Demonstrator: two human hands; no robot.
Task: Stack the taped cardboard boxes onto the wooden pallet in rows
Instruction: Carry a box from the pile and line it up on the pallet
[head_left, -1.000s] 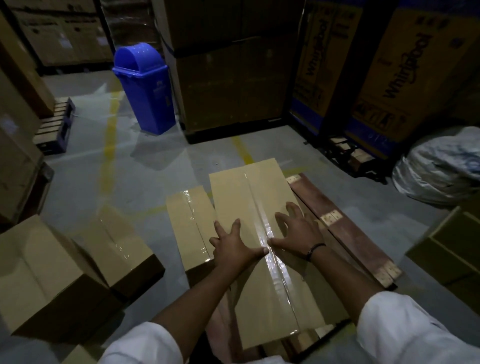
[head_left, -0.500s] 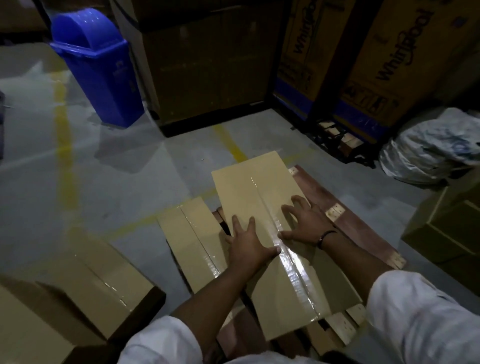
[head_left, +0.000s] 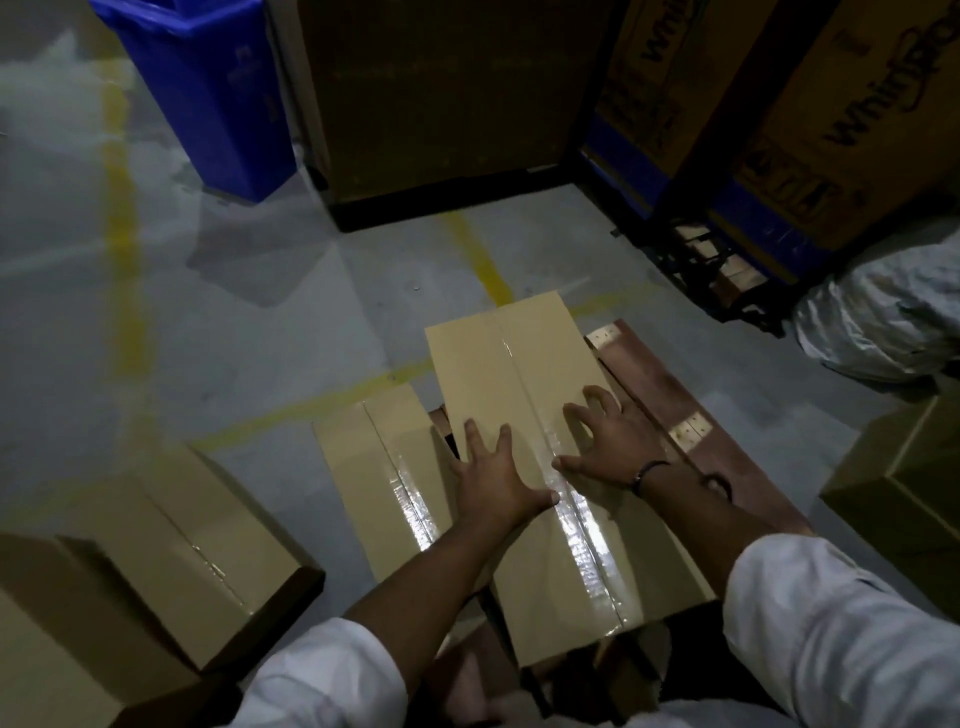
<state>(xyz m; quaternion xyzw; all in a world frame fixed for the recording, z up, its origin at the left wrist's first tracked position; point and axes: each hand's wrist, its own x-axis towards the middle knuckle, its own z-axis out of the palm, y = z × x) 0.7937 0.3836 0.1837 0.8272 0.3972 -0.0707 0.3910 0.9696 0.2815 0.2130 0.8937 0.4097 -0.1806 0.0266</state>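
Left hand (head_left: 491, 480) and right hand (head_left: 608, 441) press flat on the long box (head_left: 524, 374), fingers spread, gripping nothing. They're probably squaring it on the pallet (head_left: 675, 395) beside the shorter box (head_left: 374, 467) at 9 o'clock.

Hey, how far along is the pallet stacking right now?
Early. Done: a shorter taped box appears to sit on the wooden pallet. In hand: the left hand and right hand press flat on a long taped box beside it. Left: the floor box at left, another carton beside it; the pallet's right boards are bare.
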